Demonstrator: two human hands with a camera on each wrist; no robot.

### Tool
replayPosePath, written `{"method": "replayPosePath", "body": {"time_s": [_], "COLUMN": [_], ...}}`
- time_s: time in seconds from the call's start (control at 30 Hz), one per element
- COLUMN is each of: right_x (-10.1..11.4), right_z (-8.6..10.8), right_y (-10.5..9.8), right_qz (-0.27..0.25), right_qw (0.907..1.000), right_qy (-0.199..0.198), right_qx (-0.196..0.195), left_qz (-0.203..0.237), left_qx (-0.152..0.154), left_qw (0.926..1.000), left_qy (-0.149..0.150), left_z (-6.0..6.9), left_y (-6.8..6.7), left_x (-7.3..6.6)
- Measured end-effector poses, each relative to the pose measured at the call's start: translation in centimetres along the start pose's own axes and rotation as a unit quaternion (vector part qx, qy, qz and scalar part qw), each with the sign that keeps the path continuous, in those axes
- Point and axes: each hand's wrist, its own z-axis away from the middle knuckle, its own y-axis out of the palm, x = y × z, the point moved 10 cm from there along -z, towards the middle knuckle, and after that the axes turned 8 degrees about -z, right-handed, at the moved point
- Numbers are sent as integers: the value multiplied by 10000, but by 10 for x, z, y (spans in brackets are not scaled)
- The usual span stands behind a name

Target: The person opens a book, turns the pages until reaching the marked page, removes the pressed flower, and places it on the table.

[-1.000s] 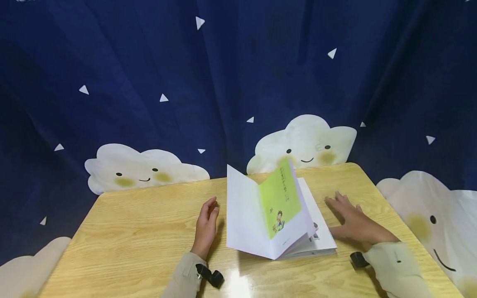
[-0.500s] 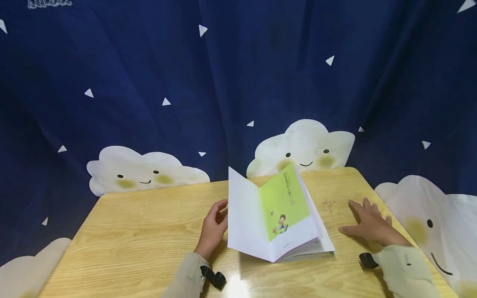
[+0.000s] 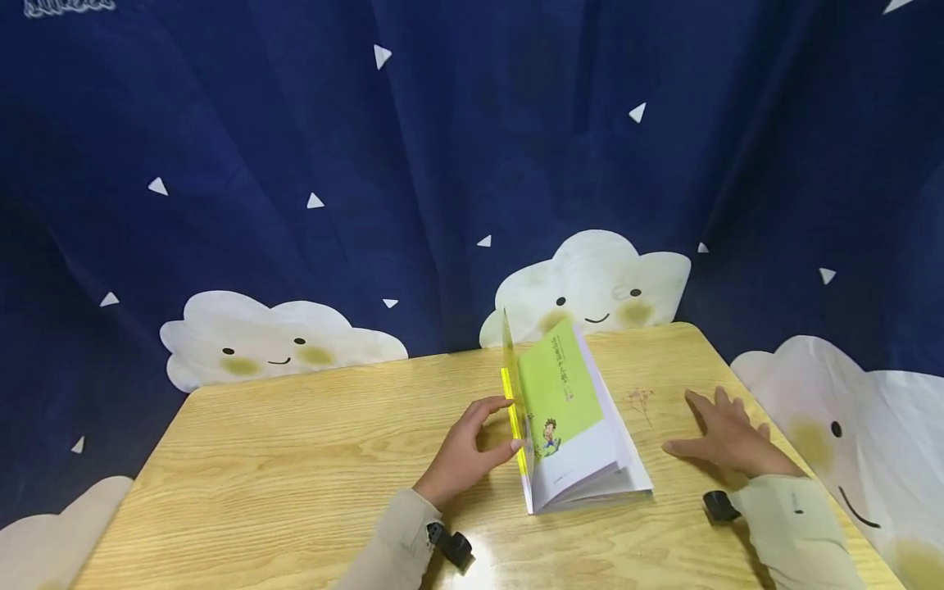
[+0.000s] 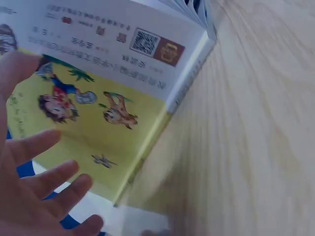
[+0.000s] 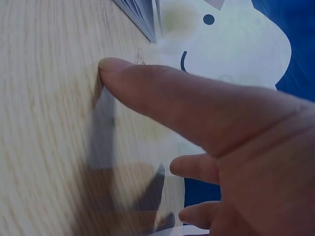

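A book [image 3: 564, 393] stands partly open on the table, its cover lifted steeply on the left side and a green and white title page showing inside. My left hand [image 3: 468, 451] is at the outside of that cover, thumb and forefinger reaching it near the spine. The left wrist view shows the yellow and white cover [image 4: 133, 108] with cartoon figures and a QR code, my fingers [image 4: 54, 172] spread in front of it; firm contact is hard to tell there. To the right of the book, my right hand [image 3: 730, 434] is spread, fingers apart, holding nothing.
The wooden table [image 3: 295, 459] extends left of the book. A small faint floral mark [image 3: 640, 401] is on the tabletop between book and right hand. Behind the table hangs a dark blue curtain [image 3: 332, 123] with printed clouds and triangles.
The cover has swung up from lying out to the left to nearly upright. My left hand has moved right, onto its outer side. My right hand has drawn away from the book to the right.
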Motion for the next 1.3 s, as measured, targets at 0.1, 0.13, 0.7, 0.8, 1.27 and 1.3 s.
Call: {"method": "replayPosePath", "body": {"time_s": [0.1,0.13,0.7,0.8,1.27,1.3], "right_x": [0,-1,1,3,28,30], "right_z": [0,0,2,2,6,7], "right_y": [0,0,2,1,-7,-7], "right_qz": [36,24,-47,-96,-119,-131], "right_qw": [10000,10000,9996,9995,9997,9997], "right_qy": [-7,3,261,287,195,186], "right_qx": [-6,7,116,92,-24,-36], "left_qz": [-136,-178,-1535,-1696,-1933,-1876], "left_qx": [309,388,1699,1745,1453,1416], "left_qw": [9994,9990,9680,9626,9636,9657], "left_qy": [125,150,1026,1194,1138,1100], "left_z": [0,0,3,2,-4,-4], "left_y": [8,11,59,63,53,51], "left_x": [-9,-11,-36,-38,-43,-42]}}
